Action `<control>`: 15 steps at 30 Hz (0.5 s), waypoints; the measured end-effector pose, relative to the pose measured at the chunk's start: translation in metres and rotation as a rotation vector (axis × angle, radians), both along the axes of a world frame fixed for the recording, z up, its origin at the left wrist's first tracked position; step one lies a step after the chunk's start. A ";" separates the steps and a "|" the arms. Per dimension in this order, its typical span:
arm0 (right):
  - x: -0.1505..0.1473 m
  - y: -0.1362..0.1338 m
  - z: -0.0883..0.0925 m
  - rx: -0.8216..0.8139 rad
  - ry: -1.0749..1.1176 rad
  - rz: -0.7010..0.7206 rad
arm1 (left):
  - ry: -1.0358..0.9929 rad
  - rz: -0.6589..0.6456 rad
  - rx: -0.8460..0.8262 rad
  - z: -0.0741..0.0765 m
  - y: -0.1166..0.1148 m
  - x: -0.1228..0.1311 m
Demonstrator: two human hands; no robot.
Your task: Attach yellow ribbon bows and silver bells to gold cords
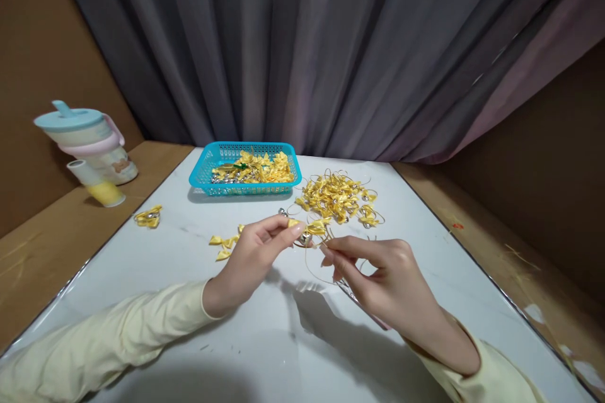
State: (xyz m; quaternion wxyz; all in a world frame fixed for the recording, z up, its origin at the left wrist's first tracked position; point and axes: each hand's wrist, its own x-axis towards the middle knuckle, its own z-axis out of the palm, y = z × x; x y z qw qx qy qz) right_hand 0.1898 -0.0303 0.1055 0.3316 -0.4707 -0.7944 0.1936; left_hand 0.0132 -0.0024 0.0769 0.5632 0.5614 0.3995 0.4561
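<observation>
Toward the table's point(425, 214) near middle, the left hand point(253, 258) pinches a yellow bow point(312, 227) between thumb and forefinger, raised just off the top, likely so its cord point(309, 267) hangs free. The right hand point(392, 280), fingers curled, seems to nip that thin loop just beside the bow, keeping it taut. 3 or so loose bows point(225, 242) lie left of the left hand. Farther, a pile point(333, 196) sits within reach, then a basket point(246, 187) of more at the far edge. Cup point(87, 138) and spool point(106, 192) stand off the left edge
</observation>
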 end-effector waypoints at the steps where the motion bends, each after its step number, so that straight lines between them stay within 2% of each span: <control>1: 0.000 0.000 0.000 -0.004 -0.001 0.000 | 0.004 0.001 -0.003 0.000 0.000 0.000; 15: 0.000 0.001 0.001 0.006 -0.010 0.012 | 0.010 0.014 0.003 -0.001 -0.001 0.000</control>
